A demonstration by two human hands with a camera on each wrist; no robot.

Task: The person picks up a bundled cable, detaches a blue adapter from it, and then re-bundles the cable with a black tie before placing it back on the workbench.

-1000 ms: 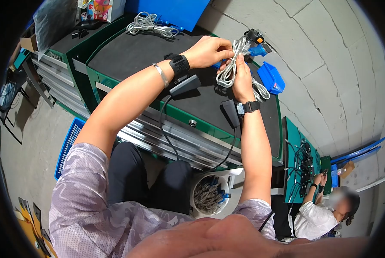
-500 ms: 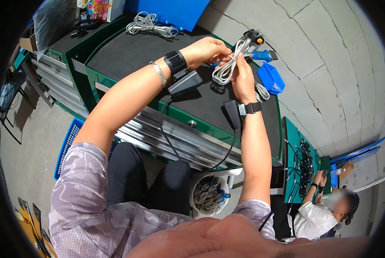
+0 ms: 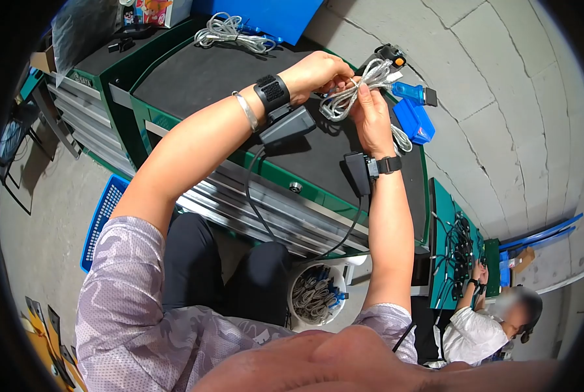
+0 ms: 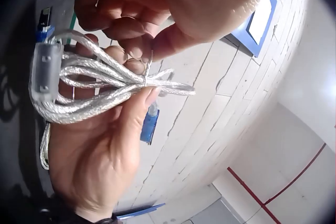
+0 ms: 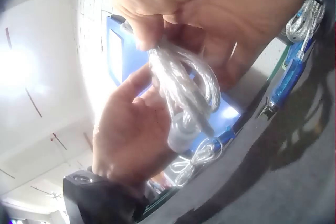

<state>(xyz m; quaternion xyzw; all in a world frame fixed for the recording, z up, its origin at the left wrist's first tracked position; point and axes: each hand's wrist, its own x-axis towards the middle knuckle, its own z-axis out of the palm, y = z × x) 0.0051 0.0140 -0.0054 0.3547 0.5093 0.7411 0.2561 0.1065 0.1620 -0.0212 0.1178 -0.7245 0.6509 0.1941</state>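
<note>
In the head view, a coiled silvery cable [image 3: 339, 104] is held above the dark mat. My right hand [image 3: 373, 121] grips the coil, its thumb pressed over the gathered middle. At that same spot my left hand [image 3: 315, 73] pinches a thin white tie [image 4: 148, 67], which wraps the bundle in the left wrist view. A blue connector [image 3: 409, 91] sticks out to the right of the coil. The left wrist view also shows a clear plastic sleeve [image 4: 47, 71] on the cable and a second plug [image 4: 45, 22] with a metal end.
Another bundled cable [image 3: 233, 36] lies at the back of the mat-topped cabinet [image 3: 200, 85]. A blue bin [image 3: 414, 121] and more cable [image 3: 401, 138] sit at its right edge. A white bucket [image 3: 339, 313] of cables stands below. Another person [image 3: 478, 333] works at right.
The coil has tilted in the hands, and its blue connector has swung out further right and slightly down. Both hands have shifted slightly while staying at the coil's middle.
</note>
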